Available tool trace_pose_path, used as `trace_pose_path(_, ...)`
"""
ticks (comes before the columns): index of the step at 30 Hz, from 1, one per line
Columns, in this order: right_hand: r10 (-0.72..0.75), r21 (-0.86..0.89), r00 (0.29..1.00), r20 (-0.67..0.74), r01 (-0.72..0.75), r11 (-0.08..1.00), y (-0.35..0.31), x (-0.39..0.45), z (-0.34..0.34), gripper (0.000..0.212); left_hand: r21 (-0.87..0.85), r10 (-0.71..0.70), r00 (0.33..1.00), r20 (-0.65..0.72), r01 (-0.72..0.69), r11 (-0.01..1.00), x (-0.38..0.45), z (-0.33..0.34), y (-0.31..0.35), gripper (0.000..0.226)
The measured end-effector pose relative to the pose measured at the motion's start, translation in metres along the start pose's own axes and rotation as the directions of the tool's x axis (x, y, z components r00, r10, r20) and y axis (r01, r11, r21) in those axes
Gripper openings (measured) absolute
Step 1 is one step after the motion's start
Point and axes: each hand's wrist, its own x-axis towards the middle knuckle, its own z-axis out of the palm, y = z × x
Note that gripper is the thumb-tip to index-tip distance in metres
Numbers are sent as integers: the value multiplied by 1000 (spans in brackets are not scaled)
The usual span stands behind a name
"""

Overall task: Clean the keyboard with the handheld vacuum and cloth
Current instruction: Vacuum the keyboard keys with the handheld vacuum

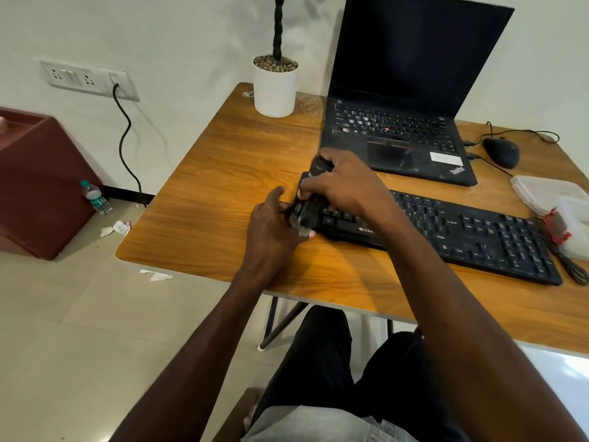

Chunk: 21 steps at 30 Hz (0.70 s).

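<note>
The right hand (345,183) grips the handheld vacuum (310,199) over the keyboard's (462,231) left end; the left hand (274,218) pinches its nozzle. The keyboard's long axis runs rightward across the desk (223,173).

Keyboard (462,231) on bench (223,173) at near edge, laptop (401,135) directly behind it, potted plant (275,87) left of laptop at back edge, mouse (501,152) right of laptop, both hands (342,183) over keyboard's left end, bottle (96,197) on floor left of bench.
</note>
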Motion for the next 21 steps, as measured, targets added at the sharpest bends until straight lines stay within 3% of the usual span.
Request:
trace_pose_path(4, -63, -40, 971, -229, 55, 998, 1, 4, 13, 35, -7, -23, 1000, 8, 23, 1000, 0, 0, 2, 109)
trace_pose_path(9, -18, -100, 999, -33, 14, 995, -4, 8, 13, 34, -24, -39, 999, -3, 39, 999, -1, -1, 4, 125)
trace_pose_path(13, -71, -80, 972, -224, 55, 995, -5, 19, 19, 38, -51, -64, 998, 0, 64, 997, -1, 0, 6, 131)
trace_pose_path(15, -69, -148, 981, -179, 42, 988, -5, 17, 23, 40, -57, -69, 998, 1, 69, 996, -2, -1, 6, 132)
trace_pose_path(19, -33, -142, 997, 65, 41, 989, -7, 12, 13, 34, -30, -59, 998, -13, 58, 998, -3, -2, 9, 129)
trace_pose_path(21, 34, -90, 999, 24, -32, 995, 3, 14, -1, 34, -21, -61, 998, -13, 61, 998, -3, -2, 9, 127)
